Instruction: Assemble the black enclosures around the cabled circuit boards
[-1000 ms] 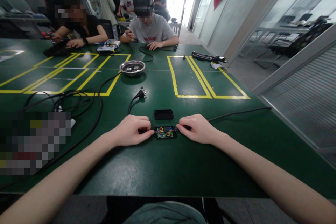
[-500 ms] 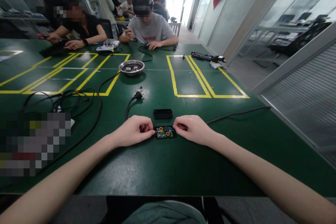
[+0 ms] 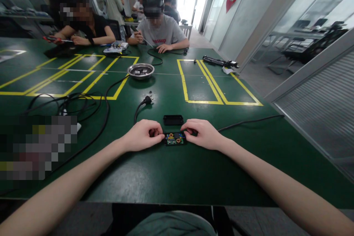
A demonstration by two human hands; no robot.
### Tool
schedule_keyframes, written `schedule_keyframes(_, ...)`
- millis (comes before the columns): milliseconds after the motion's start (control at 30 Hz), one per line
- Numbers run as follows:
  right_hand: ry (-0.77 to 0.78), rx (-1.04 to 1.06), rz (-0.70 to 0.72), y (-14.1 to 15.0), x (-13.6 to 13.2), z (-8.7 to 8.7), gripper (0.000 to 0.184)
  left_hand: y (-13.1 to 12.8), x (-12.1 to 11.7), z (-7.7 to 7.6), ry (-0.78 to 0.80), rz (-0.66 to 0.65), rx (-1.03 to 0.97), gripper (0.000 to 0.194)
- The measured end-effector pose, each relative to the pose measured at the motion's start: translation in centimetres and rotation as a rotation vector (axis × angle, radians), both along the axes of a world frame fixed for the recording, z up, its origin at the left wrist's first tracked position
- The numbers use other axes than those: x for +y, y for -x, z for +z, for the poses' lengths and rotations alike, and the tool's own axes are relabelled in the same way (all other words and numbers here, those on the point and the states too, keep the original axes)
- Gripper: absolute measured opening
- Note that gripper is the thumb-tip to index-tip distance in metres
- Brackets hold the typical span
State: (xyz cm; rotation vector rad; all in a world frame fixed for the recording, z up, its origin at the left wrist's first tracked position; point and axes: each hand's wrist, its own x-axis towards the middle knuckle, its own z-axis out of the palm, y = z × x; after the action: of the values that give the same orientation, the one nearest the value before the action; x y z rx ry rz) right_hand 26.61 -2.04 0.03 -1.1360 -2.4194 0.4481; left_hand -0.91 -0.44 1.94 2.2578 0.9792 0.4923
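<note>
A small black plastic case [image 3: 167, 143] lies flat on the green table, its inside showing. In it sits a green circuit board [image 3: 172, 141] with copper-coloured ring coils and blue wire. At the case's left end, my left hand [image 3: 143, 135] is closed, thumb and forefinger pinching the edge. My right hand [image 3: 204, 134] is at the other end with curled fingers, thumb at the side and forefinger by the far corner; the exact contact is partly hidden. Just behind lies a separate black case half [image 3: 173, 120], hollow side up. A black cable [image 3: 249, 120] runs rightward from behind my right hand.
A black plug [image 3: 147, 100] on a cord lies beyond my left hand. Farther back stands a metal bowl [image 3: 141, 71] with metal parts. Coiled cables [image 3: 66, 103] lie to the left. Two people work across the table. A black folded stand-like object [image 3: 219, 61] lies far right.
My right forefinger has lifted slightly and shifted toward the case's far corner, a little apart from the thumb. My left hand keeps its pinch. The whole view has shifted slightly.
</note>
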Motion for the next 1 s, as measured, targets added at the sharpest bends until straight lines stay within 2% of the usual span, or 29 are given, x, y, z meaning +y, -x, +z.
schedule_keyframes(100, -0.010, 0.044, -0.024, 0.1, 0.0, -0.2, 0.012, -0.1, -0.1, -0.2, 0.026, 0.019, -0.021, 0.025)
schedule_keyframes(233, -0.009, 0.049, -0.066, 0.4, 0.0, -0.4, 0.008, -0.3, -0.2, -0.5, -0.071, -0.003, 0.034, 0.024)
schedule_keyframes(333, -0.039, 0.116, -0.095, 0.2, 0.3, -0.4, 0.006, -0.3, -0.1, -0.6, -0.070, 0.000, 0.020, 0.024)
schedule_keyframes(433, -0.066, 0.178, -0.160, -0.1, 0.7, -0.5, 0.011, -0.2, 0.4, -0.8, -0.037, 0.096, -0.029, 0.025)
schedule_keyframes(567, -0.048, 0.152, -0.274, -0.1, 1.1, -0.9, 0.016, -0.3, 1.0, -1.3, -0.152, 0.262, -0.003, 0.028)
schedule_keyframes(633, -0.038, 0.121, -0.299, -0.1, 1.2, -1.0, 0.024, -0.5, 1.2, -1.5, -0.192, 0.293, 0.017, 0.033)
schedule_keyframes(700, -0.022, 0.110, -0.279, 0.0, 1.3, -1.2, 0.025, -0.6, 1.2, -1.7, -0.196, 0.292, 0.027, 0.034)
schedule_keyframes(833, 0.057, 0.182, -0.229, 0.2, 1.4, -1.2, 0.016, -0.9, 1.1, -1.7, -0.150, 0.279, -0.010, 0.024)
schedule_keyframes(1000, 0.301, 0.440, -0.218, 0.4, 1.2, -0.8, 0.018, -0.9, 0.9, -1.2, 0.049, 0.247, -0.172, 0.016)
